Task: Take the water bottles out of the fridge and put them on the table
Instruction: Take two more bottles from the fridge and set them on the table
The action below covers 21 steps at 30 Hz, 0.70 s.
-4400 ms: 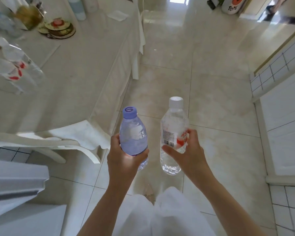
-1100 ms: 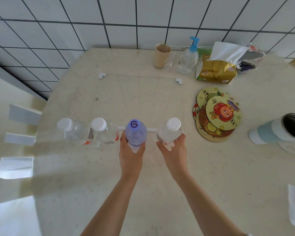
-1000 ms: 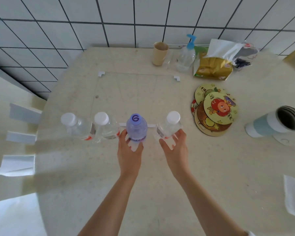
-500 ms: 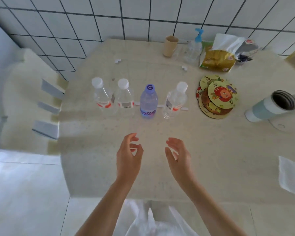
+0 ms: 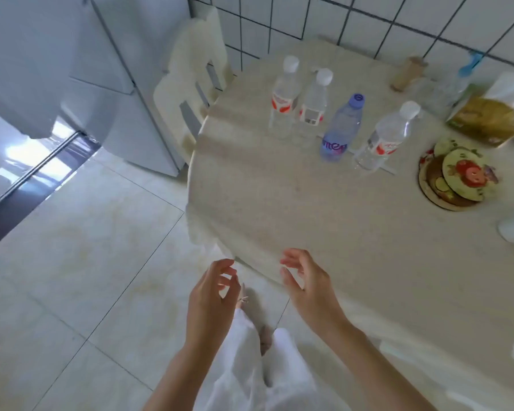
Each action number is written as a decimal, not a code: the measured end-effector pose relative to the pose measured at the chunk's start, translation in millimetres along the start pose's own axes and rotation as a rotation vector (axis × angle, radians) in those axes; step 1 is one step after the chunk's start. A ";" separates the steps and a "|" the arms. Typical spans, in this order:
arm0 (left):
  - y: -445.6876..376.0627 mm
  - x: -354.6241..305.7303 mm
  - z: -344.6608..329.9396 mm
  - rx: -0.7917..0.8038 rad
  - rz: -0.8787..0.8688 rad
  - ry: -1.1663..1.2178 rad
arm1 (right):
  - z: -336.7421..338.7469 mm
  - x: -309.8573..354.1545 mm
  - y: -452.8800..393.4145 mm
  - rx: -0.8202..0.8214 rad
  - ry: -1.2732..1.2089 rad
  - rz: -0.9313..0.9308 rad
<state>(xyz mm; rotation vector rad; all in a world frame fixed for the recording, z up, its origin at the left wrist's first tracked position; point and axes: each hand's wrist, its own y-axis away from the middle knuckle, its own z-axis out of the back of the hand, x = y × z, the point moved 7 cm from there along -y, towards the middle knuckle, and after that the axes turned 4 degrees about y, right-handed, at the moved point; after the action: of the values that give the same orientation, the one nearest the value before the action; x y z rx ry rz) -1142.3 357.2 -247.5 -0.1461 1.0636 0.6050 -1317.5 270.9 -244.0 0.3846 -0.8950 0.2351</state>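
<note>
— Purple plastic marks out one of the four: the purple water bottle (image 5: 340,129) stands third in a row on the bench (image 5: 324,221), between two clear water bottles (image 5: 298,97) on its left and a third clear water bottle (image 5: 386,137) on its right. All four stand upright, caps up.

— And the hands?

— Both are empty. The left hand (image 5: 212,298) hangs over the floor tiles just off the bench edge, fingers loosely curled and apart, holding nothing. The right hand (image 5: 307,284) sits over the near rim of the bench, likewise half open and bare.

— So where do the bottles lie from them?

— Ahead and slightly to the right, well apart from both hands, long axes vertical. The right hand is the nearer of the two, though neither is within reach of a bottle.

— Then what does the next move turn on?

— Probably not on the row at all. The fridge (image 5: 80,63) fills the upper left of the view, beyond a white chair (image 5: 190,75) tucked at the bench's far-left side. It lies to the left of both hands, so the left hand is nearer to it. Whether more bottles wait inside cannot be told; no interior shows from here.

— And if none do?

— Then, judging by four bottles set down, the task looks done or close to it.
</note>
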 end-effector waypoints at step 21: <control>151.5 211.9 354.3 -0.452 0.275 0.029 | -350.2 221.2 126.1 0.687 0.323 0.464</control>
<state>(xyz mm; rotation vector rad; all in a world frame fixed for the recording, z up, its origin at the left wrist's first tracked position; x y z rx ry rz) -875.8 706.5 -227.6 -0.4066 0.9676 1.0921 -979.3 541.0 -237.2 0.7453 -0.5512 1.0183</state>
